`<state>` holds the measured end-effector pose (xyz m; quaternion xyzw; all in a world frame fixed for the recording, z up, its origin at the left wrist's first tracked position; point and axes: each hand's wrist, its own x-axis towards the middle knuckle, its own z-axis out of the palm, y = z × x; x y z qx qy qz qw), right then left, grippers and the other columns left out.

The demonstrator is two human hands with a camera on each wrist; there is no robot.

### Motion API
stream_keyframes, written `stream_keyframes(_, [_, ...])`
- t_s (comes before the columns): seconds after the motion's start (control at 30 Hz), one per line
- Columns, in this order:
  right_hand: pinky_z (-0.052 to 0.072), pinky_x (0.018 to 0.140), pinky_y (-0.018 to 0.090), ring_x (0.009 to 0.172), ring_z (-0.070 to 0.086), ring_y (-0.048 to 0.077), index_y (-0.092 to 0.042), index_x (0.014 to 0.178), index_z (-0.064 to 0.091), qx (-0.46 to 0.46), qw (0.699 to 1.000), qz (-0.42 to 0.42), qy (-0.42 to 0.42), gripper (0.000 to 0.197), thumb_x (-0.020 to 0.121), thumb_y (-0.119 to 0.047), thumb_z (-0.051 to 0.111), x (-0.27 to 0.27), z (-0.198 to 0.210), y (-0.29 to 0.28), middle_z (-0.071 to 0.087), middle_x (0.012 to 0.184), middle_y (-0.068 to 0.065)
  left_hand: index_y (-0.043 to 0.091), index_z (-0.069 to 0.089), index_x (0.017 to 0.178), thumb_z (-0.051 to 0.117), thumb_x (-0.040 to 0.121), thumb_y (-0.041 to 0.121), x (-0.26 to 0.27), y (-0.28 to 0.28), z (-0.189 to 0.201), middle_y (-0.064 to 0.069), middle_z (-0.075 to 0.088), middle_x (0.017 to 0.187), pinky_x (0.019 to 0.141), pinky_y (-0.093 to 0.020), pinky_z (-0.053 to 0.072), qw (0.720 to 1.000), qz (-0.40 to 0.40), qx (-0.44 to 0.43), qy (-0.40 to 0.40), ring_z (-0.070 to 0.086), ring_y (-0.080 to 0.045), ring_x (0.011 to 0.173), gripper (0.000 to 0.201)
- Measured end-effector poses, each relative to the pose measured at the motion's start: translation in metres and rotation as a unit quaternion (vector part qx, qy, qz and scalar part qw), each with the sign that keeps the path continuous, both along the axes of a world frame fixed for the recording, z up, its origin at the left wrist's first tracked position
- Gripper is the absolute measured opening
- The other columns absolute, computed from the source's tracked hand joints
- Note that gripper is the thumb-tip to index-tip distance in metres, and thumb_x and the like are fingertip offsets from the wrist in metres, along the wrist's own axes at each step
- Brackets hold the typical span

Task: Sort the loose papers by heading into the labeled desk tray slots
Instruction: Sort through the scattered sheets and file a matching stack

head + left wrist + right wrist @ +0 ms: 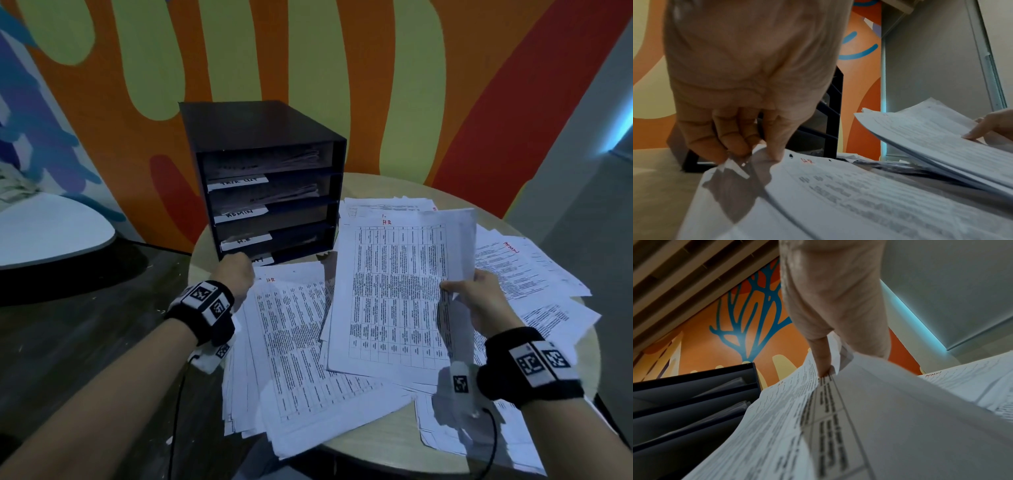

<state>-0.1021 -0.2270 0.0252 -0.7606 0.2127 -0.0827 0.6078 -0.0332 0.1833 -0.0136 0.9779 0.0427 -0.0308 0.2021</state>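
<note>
right hand (pixel 481 301) grip clamped on raised hr sheets (pixel 399 294), left hand (pixel 236 274) grip pinching stack corner (pixel 731 164)

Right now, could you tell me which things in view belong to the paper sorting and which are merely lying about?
Part of the job:
- black desk tray with labeled slots
- HR sheets in the right hand
- HR pile, its corner pinched by the left hand
- ADMIN papers

Lying about:
- round table
- white seat
</note>
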Motion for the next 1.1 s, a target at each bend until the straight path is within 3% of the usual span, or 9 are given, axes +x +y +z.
stream_keyframes(0.2, [0.041, 0.075, 0.038, 0.09, 0.052, 0.031, 0.011, 0.111, 0.056, -0.002, 1.0, -0.008, 0.005, 0.03, 0.083, 0.009, 0.065, 0.0, -0.002, -0.003, 0.059, 0.092, 0.014, 0.011, 0.048, 0.1, 0.045, 0.102, 0.013, -0.017, -0.027, 0.044, -0.015, 0.056, 0.085, 0.051, -0.029, 0.038, 0.957, 0.027, -0.227, -0.177, 0.049, -0.023, 0.054, 0.004])
stream_keyframes(0.27, [0.041, 0.075, 0.038, 0.092, 0.053, 0.032, 0.011, 0.114, 0.055, 0.0, 1.0, -0.01, 0.009, 0.033, 0.083, 0.009, 0.065, -0.001, -0.002, -0.002, 0.059, 0.097, 0.015, 0.013, 0.046, 0.111, 0.051, 0.1, 0.017, -0.026, -0.04, 0.059, -0.012, 0.057, 0.093, 0.055, -0.03, 0.042, 0.905, 0.045, -0.361, -0.22, 0.051, -0.021, 0.062, 0.012])
stream_keyframes(0.33, [0.041, 0.076, 0.038, 0.095, 0.053, 0.033, 0.011, 0.117, 0.054, 0.004, 1.0, -0.009, 0.009, 0.036, 0.083, 0.008, 0.065, -0.001, -0.001, -0.002, 0.059, 0.101, 0.016, 0.016, 0.041, 0.126, 0.061, 0.095, 0.019, -0.032, -0.05, 0.068, -0.005, 0.058, 0.106, 0.061, -0.031, 0.052, 0.869, 0.033, -0.472, -0.145, 0.063, -0.021, 0.082, 0.038])
stream_keyframes(0.47, [0.045, 0.085, 0.043, 0.1, 0.053, 0.035, 0.01, 0.119, 0.053, 0.005, 1.0, -0.006, 0.012, 0.038, 0.084, 0.006, 0.065, -0.003, 0.001, 0.0, 0.059, 0.097, 0.014, 0.012, 0.034, 0.142, 0.07, 0.086, 0.009, -0.033, -0.056, 0.056, -0.005, 0.053, 0.13, 0.076, -0.027, 0.051, 0.917, -0.067, -0.376, 0.114, 0.058, -0.02, 0.108, 0.067])
stream_keyframes(0.6, [0.043, 0.085, 0.042, 0.101, 0.052, 0.035, 0.01, 0.12, 0.052, 0.006, 1.0, -0.008, 0.009, 0.039, 0.084, 0.007, 0.065, -0.003, 0.002, 0.0, 0.058, 0.097, 0.013, 0.0, 0.061, 0.102, 0.067, 0.082, -0.002, -0.023, -0.046, 0.043, -0.016, 0.066, 0.104, 0.076, -0.039, 0.056, 0.965, -0.069, -0.196, 0.157, 0.066, -0.029, 0.089, 0.021])
stream_keyframes(0.7, [0.042, 0.082, 0.041, 0.098, 0.053, 0.035, 0.01, 0.119, 0.054, 0.009, 1.0, -0.014, 0.011, 0.038, 0.083, 0.008, 0.065, -0.002, 0.001, -0.001, 0.059, 0.095, 0.014, 0.007, 0.052, 0.07, 0.054, 0.087, -0.005, -0.028, -0.049, 0.061, -0.008, 0.051, 0.069, 0.052, -0.025, 0.04, 0.974, -0.007, -0.226, 0.022, 0.05, -0.021, 0.061, 0.021])
stream_keyframes(0.8, [0.044, 0.081, 0.04, 0.098, 0.055, 0.035, 0.01, 0.121, 0.054, 0.016, 0.999, -0.029, 0.01, 0.04, 0.083, 0.009, 0.065, -0.002, -0.001, -0.004, 0.061, 0.106, 0.018, 0.007, 0.051, 0.065, 0.051, 0.092, -0.002, -0.04, -0.052, 0.093, -0.004, 0.043, 0.059, 0.042, -0.018, 0.032, 0.921, 0.024, -0.354, -0.16, 0.038, -0.014, 0.049, 0.028])
stream_keyframes(0.9, [0.044, 0.079, 0.039, 0.094, 0.054, 0.033, 0.01, 0.118, 0.055, 0.015, 0.999, -0.048, 0.002, 0.035, 0.083, 0.01, 0.063, -0.003, -0.002, -0.007, 0.061, 0.101, 0.017, -0.004, 0.059, 0.076, 0.057, 0.093, 0.005, -0.04, -0.043, 0.125, -0.013, 0.053, 0.07, 0.056, -0.028, 0.037, 0.846, 0.002, -0.444, -0.295, 0.047, -0.018, 0.06, 0.019])
stream_keyframes(1.1, [0.04, 0.067, 0.035, 0.076, 0.049, 0.028, 0.002, 0.103, 0.054, 0.001, 0.997, -0.066, -0.029, 0.018, 0.087, 0.008, 0.059, -0.009, 0.012, -0.004, 0.053, 0.081, 0.01, 0.002, 0.068, 0.104, 0.061, 0.093, 0.011, -0.029, -0.029, 0.168, -0.015, 0.071, 0.105, 0.081, -0.044, 0.058, 0.78, -0.036, -0.483, -0.397, 0.07, -0.027, 0.096, 0.016])
